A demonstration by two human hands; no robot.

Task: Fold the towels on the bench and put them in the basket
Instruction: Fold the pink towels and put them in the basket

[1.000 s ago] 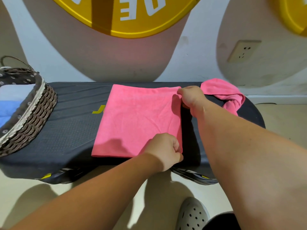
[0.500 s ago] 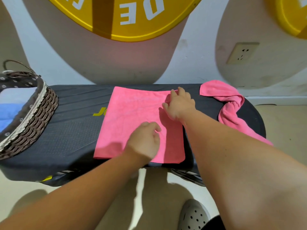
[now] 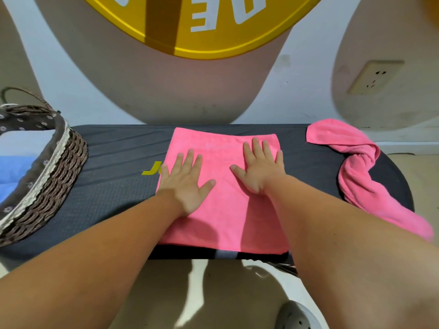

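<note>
A pale wall with big beige curves runs behind the padded black bench (image 3: 114,186), with a large round yellow sign with white letters (image 3: 190,27) above it and a cream wall socket (image 3: 375,77) off to the right. A grey perforated shoe (image 3: 297,317) shows on the floor below.

The folded pink towel (image 3: 225,210) lies flat in the middle of the bench, directly under both palms. The left hand (image 3: 185,184) rests on its left half, and the right hand (image 3: 259,172) on its upper right part. Both are laid flat with the fingers (image 3: 256,146) straight and spread, gripping nothing. The fingertips point toward the towel's far edge, which lies just beyond those of the right hand. The towel's near edge reaches the bench's front, beneath the forearms.

Well to the left of the left fingers stands the brown woven wicker basket with a pale trim (image 3: 47,186), with light blue cloth (image 3: 11,172) inside it. To the right of the right fingers, apart from them, the crumpled pink towel (image 3: 356,176) trails over the bench's end.

A second ago both hands were pinching the towel's right-hand corners. Half a second ago they were loosening and sliding inward. The towel itself has kept its place.
</note>
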